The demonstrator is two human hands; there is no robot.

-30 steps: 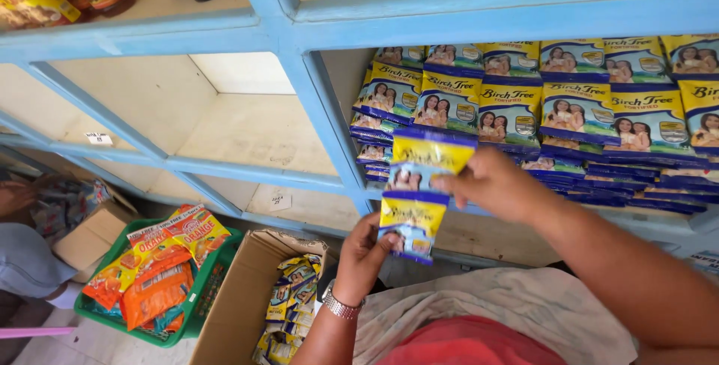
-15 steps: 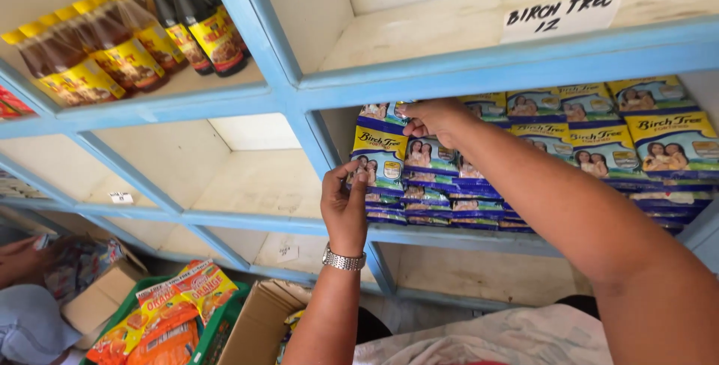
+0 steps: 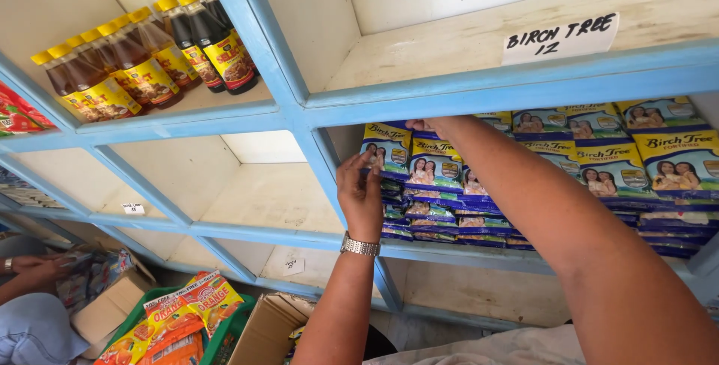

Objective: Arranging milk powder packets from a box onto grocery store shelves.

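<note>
Blue and yellow sachet packets (image 3: 434, 174) stand in stacks in a blue-framed shelf compartment (image 3: 479, 256). My left hand (image 3: 361, 194), with a metal watch at the wrist, pinches the leftmost packet (image 3: 386, 148) at its left edge. My right hand (image 3: 425, 125) reaches in over the top of the same stack, fingers curled on the packets' upper edge; most of the hand is hidden under the shelf board. My right forearm crosses in front of the middle stacks. More of the same packets (image 3: 674, 163) fill the right side of the compartment.
Brown sauce bottles (image 3: 150, 73) with yellow caps stand on the upper left shelf. A handwritten paper label (image 3: 562, 35) sticks to the shelf above. Below are an open cardboard box (image 3: 262, 327) and a green crate (image 3: 225, 331) of orange packets. Another person (image 3: 30, 327) crouches at far left.
A strip of packets I held in front of the shelf has gone up into the compartment. Both hands followed it to the left stack, and my view tilted upward.
</note>
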